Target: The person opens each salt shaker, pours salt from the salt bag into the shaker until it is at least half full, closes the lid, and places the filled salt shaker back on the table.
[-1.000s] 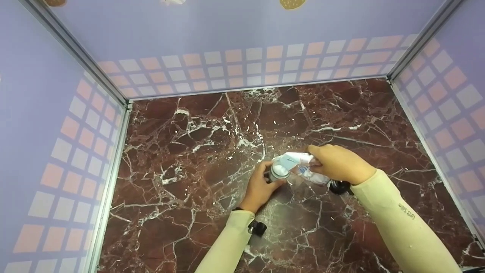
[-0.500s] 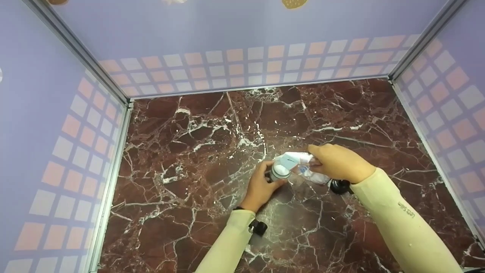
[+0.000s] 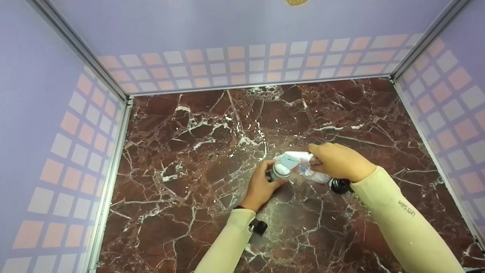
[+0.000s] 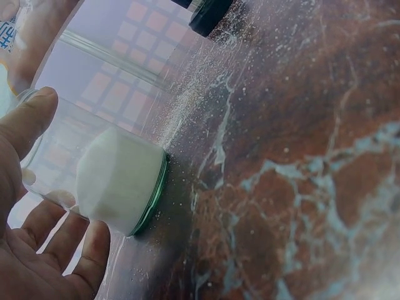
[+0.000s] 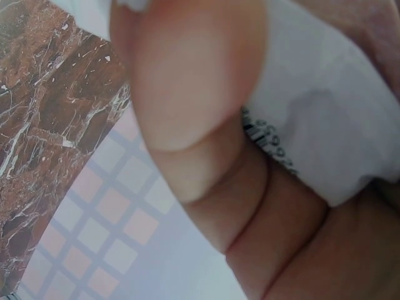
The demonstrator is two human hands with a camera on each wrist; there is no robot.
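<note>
My left hand holds a clear glass jar near its mouth, thumb on one side and fingers on the other. White powder or fine grains fill the jar's lower part in the left wrist view. The jar stands on the marbled surface. My right hand grips a white and clear plastic packet, tilted so that its near end meets the jar's mouth. In the right wrist view, fingers curl against the packet, which bears a printed barcode. Whether grains are flowing cannot be seen.
Fine white grains lie scattered on the dark red marbled tabletop beside the jar. Lilac panels with pink and white squares stand along the back, left and right sides. Black wrist cameras sit on both wrists.
Both hands, the jar and the packet keep nearly the same places. The head view has shifted very slightly.
</note>
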